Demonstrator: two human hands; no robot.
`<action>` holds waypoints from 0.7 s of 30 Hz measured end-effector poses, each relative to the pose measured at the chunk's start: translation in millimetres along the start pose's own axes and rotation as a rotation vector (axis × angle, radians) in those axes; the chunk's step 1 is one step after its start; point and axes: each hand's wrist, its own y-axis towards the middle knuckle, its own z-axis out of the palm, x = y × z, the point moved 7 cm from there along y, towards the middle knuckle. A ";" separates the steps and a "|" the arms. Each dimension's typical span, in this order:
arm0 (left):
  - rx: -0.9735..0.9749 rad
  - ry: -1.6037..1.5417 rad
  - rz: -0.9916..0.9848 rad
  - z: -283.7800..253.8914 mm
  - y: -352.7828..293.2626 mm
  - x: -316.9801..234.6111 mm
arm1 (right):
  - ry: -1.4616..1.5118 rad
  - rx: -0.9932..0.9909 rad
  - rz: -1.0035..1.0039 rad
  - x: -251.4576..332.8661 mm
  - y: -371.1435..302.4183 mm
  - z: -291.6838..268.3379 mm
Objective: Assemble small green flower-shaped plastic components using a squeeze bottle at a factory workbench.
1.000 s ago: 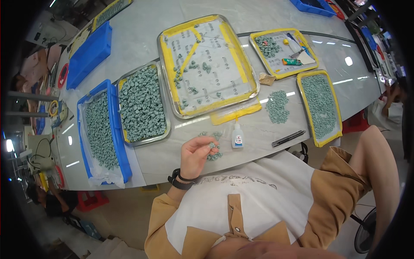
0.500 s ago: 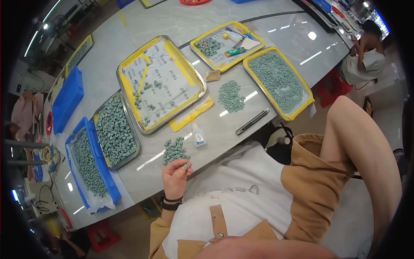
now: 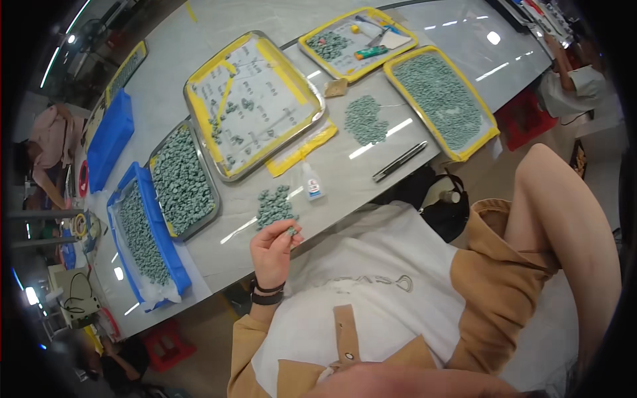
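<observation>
At the table's near edge my left hand [image 3: 272, 252] is closed in a pinch on a small green stone piece [image 3: 291, 231]. A dark band and a black watch circle its wrist. Just beyond the fingertips lies a loose pile of green stone pieces [image 3: 273, 205]. A small white squeeze bottle [image 3: 312, 182] with a pointed nozzle stands right of that pile. My right arm [image 3: 570, 232] is bent, its elbow out to the right and its forearm running down past the lower right rim. The right hand itself lies outside the picture.
Left are a metal tray [image 3: 213, 213] and a blue bin [image 3: 174, 275], both holding green pieces. A large yellow-taped tray [image 3: 312, 136] lies ahead. Right are a smaller pile [image 3: 365, 119], tweezers [image 3: 400, 161], a full tray [image 3: 490, 129] and a tool tray [image 3: 352, 74]. A person [image 3: 574, 83] sits at far right.
The whole view has shifted slightly, so the right-hand trays appear higher and further right. My left hand still pinches the stone piece near the pile.
</observation>
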 end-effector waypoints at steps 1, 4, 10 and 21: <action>0.044 0.051 0.045 9.1 10.9 -0.3 | -0.031 0.004 0.012 6.6 -3.8 -16.1; 0.050 0.391 0.291 19.2 13.5 -26.6 | -0.008 0.064 0.077 -22.5 6.4 9.3; -0.036 0.336 0.269 14.9 35.6 -39.5 | 0.084 0.106 0.245 -107.3 -35.8 72.8; 0.022 0.339 0.271 -12.9 49.3 -41.2 | 0.188 0.127 0.472 -192.2 -96.3 59.1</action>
